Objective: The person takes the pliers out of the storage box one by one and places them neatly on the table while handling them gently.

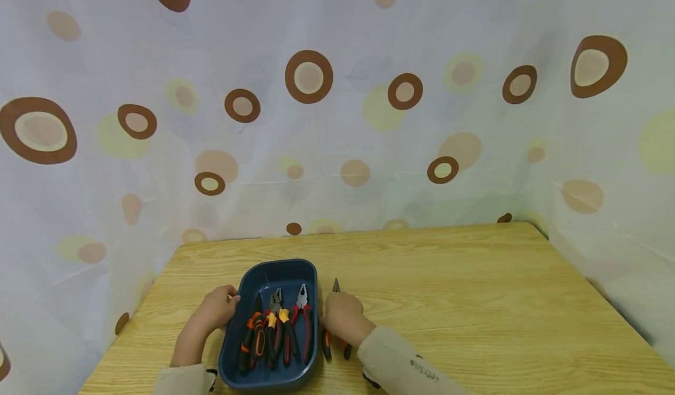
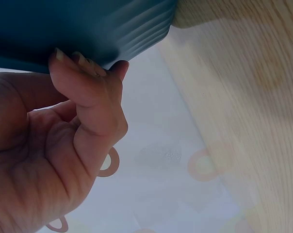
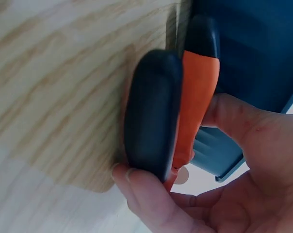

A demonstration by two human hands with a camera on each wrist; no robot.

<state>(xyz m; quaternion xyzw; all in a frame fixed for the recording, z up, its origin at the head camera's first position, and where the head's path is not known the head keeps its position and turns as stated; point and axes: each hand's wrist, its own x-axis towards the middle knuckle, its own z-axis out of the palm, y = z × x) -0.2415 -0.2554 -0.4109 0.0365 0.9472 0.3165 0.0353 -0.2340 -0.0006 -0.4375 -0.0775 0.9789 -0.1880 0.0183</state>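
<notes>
A dark blue plastic bin (image 1: 279, 271) stands on the table with several pliers (image 1: 274, 330) lying in it, their handles orange, yellow and red with black. At its left side my left hand (image 1: 217, 308) grips the wall, thumb at the rim and curled fingers against the outer face, as the left wrist view (image 2: 83, 116) also shows. Just right of the bin, my right hand (image 1: 345, 317) holds long-nose pliers with orange and black handles (image 3: 197, 92). Their pointed tip (image 1: 336, 285) faces the far edge. The hand covers the pliers' middle.
The wood-grain table (image 1: 474, 307) extends to the right of the right hand. Behind and beside it hangs a white cloth (image 1: 337, 131) with brown and yellow circles. The bin's right wall is close beside the pliers.
</notes>
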